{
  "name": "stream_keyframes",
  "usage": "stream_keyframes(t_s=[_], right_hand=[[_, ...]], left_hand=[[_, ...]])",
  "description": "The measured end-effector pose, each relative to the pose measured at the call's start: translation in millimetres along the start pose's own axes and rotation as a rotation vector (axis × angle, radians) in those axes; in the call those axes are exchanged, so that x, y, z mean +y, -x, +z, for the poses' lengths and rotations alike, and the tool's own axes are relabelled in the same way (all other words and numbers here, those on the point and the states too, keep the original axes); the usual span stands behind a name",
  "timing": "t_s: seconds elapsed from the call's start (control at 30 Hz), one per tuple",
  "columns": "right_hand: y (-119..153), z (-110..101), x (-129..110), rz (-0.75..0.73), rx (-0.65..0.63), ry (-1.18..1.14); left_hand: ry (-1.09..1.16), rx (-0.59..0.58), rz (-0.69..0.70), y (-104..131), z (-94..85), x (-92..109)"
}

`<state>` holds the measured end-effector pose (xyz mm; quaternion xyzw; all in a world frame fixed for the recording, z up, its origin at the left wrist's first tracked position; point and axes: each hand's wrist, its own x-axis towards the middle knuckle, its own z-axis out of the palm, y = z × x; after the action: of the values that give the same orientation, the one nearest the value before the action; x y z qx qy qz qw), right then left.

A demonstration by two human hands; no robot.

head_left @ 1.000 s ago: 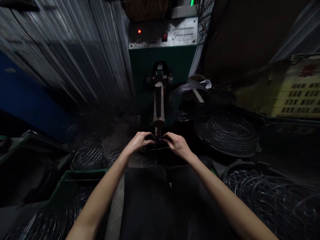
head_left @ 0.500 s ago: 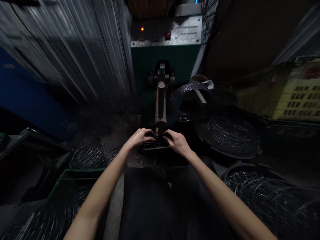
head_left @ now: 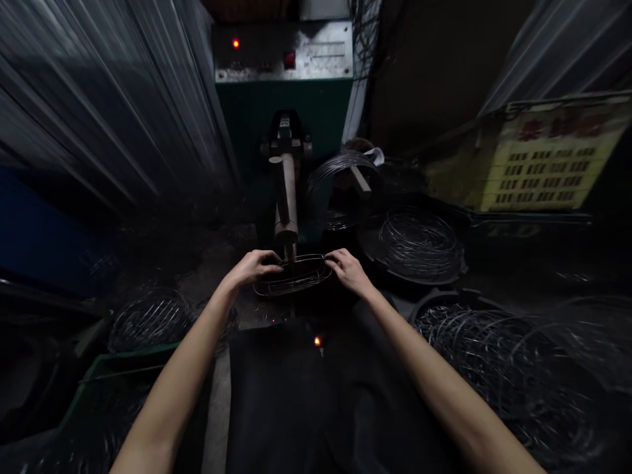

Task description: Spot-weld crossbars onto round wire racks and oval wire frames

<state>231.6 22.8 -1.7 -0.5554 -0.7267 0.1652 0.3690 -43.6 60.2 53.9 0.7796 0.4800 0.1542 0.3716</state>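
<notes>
My left hand (head_left: 257, 266) and my right hand (head_left: 346, 266) grip opposite ends of an oval wire basket frame (head_left: 296, 284). Thumb and fingers pinch its thin upper wire on each side. The frame sits at the lower end of a machine's electrode arm (head_left: 286, 227), which looks like a spot welder. Whether the electrode touches the wire is too dark to tell. Behind the arm stands the green machine body (head_left: 247, 115), with a red lamp lit on its metal panel. A glowing orange spark (head_left: 317, 341) shows over the dark apron (head_left: 276, 395) across my lap.
At right, a round tray (head_left: 419, 247) holds wire rings, and a tub (head_left: 474, 349) is heaped with wire pieces. A yellow crate (head_left: 543, 164) stands behind. Wire rings (head_left: 151, 319) and a green crate (head_left: 91, 388) lie at left. A wire coil (head_left: 340, 168) hangs beside the machine.
The view has swung to the right, so the machine sits further left. The wire frame now shows more fully between my hands, which are further apart. An orange spark has appeared over the apron.
</notes>
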Motion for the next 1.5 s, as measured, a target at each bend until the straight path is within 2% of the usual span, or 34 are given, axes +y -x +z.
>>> stream_keyframes(t_s=[0.13, 0.23, 0.3, 0.37, 0.47, 0.57, 0.7, 0.87, 0.97, 1.03, 1.2, 1.33, 1.5], right_hand=[[-0.2, 1.2, -12.2, -0.090, -0.021, 0.059], [5.8, 3.6, -30.3, -0.138, -0.022, 0.127], [9.4, 7.3, -40.6, -0.158, -0.063, 0.176], [11.1, 12.5, -50.9, -0.186, -0.098, 0.251], [11.5, 19.0, -68.1, -0.209, -0.102, 0.376], [12.8, 17.8, -77.6, -0.201, -0.115, 0.426], [16.0, 2.9, -59.8, -0.198, -0.208, 0.317], [20.4, -23.0, -26.0, -0.147, -0.409, 0.015], [24.2, -33.8, -20.6, -0.092, -0.560, -0.093], [28.0, -38.2, -21.1, -0.054, -0.615, -0.127], [38.5, -43.9, -25.0, 0.034, -0.518, -0.053], [43.0, -46.8, -27.0, -0.013, -0.462, 0.008], [40.6, -46.9, -21.5, -0.107, -0.427, -0.052]], left_hand=[[0.029, 0.003, -0.024, 12.9, -4.0, -15.4], [-0.023, 0.089, -0.028, 27.4, -6.9, -19.0], [-0.083, 0.174, 0.012, 33.1, -4.9, -11.3], [-0.151, 0.202, 0.073, 32.8, 1.8, 2.6], [-0.236, 0.093, 0.108, 25.1, 17.0, 23.1], [-0.229, 0.030, 0.081, 20.7, 28.7, 32.0], [-0.285, 0.060, 0.038, 25.8, 31.8, 32.5], [-0.408, 0.006, 0.060, 35.1, 35.6, 39.4], [-0.444, -0.025, 0.113, 40.6, 43.6, 43.3], [-0.448, -0.019, 0.127, 45.1, 49.4, 44.0], [-0.525, 0.040, 0.159, 56.5, 59.8, 42.4], [-0.591, 0.074, 0.198, 64.3, 64.0, 41.9], [-0.497, 0.102, 0.187, 66.7, 57.8, 44.1]])
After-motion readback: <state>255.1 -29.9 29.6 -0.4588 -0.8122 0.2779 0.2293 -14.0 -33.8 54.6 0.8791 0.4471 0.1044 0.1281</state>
